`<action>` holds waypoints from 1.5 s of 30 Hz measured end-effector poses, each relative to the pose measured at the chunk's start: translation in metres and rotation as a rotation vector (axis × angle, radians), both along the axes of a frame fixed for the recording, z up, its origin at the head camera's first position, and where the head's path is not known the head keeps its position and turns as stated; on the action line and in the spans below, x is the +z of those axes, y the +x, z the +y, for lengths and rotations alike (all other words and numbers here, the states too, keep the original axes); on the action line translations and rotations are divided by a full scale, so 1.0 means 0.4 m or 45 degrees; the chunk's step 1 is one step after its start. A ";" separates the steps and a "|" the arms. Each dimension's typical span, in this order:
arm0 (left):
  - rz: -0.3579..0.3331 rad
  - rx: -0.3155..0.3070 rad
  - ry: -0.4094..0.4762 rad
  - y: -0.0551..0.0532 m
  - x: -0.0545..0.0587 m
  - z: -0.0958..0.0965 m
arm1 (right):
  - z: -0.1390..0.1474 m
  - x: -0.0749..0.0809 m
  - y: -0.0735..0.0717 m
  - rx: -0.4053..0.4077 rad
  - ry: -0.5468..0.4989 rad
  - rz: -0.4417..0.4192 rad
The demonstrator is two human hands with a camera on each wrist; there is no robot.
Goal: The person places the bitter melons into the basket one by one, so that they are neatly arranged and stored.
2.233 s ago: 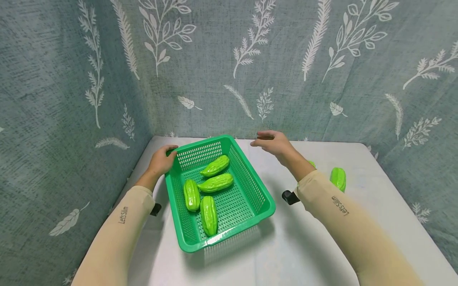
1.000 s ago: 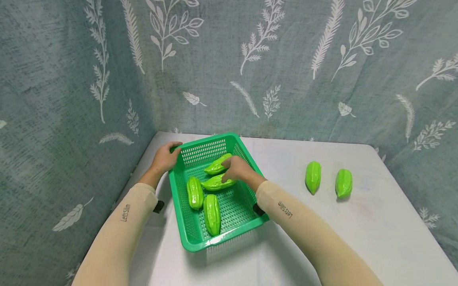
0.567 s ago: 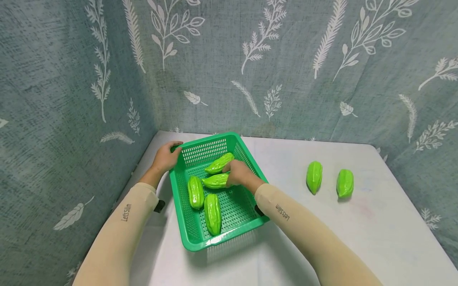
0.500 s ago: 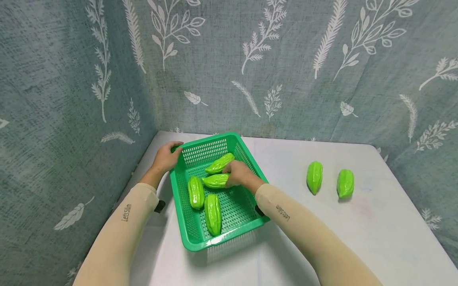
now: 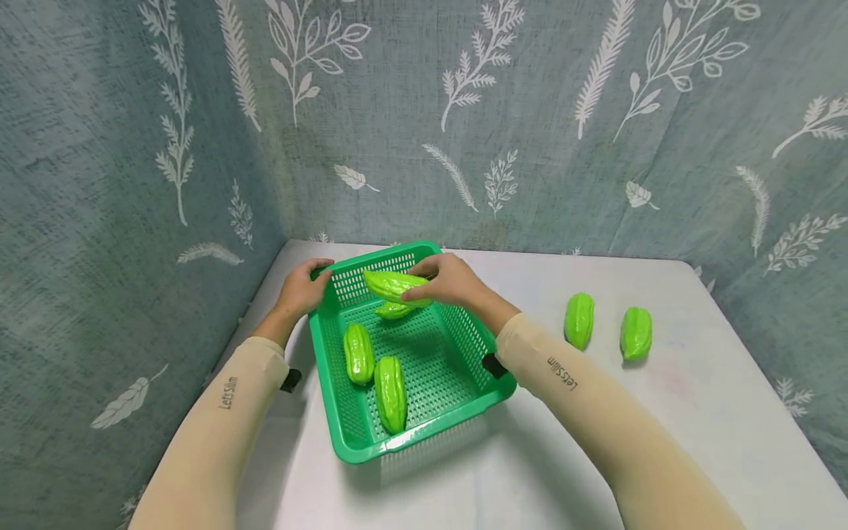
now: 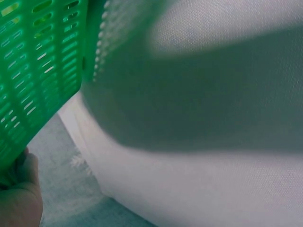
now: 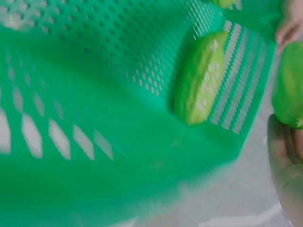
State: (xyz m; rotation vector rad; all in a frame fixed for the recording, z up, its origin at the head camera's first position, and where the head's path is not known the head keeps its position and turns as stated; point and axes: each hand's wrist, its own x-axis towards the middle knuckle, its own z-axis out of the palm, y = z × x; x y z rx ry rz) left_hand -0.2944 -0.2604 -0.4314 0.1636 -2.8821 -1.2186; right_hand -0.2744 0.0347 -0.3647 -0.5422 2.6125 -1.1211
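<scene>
My left hand (image 5: 303, 291) grips the back left corner of a green plastic basket (image 5: 437, 425); its thumb side shows against the basket wall in the left wrist view. Over the basket's back part, my right hand (image 5: 457, 281) holds a bright green bitter gourd (image 5: 391, 283) by its right end, pointed tip to the left. Below it, another gourd (image 5: 394, 311) lies partly hidden on the basket floor and shows fully in the right wrist view. Two more lie at the basket's left side, one gourd (image 5: 358, 355) behind the other gourd (image 5: 391, 395).
Two bitter gourds lie on the white table (image 5: 596, 434) right of the basket, a nearer-in gourd (image 5: 579, 321) and an outer gourd (image 5: 636, 333). Grey-green patterned cloth (image 5: 411, 125) hangs behind and along the left side.
My right hand came in from over the table, took hold of the gourd lying mid-basket and lifted it up and back. My left hand has kept its grip on the basket.
</scene>
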 end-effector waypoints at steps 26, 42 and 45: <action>0.007 -0.013 0.001 -0.006 -0.003 -0.006 | 0.482 0.060 -0.064 -0.789 -0.200 -0.162; 0.022 -0.005 -0.002 -0.004 -0.005 -0.002 | 0.516 0.027 -0.057 -0.997 -0.455 -0.146; 0.024 -0.007 -0.010 -0.004 -0.006 -0.002 | 0.510 0.028 -0.055 -0.989 -0.426 -0.154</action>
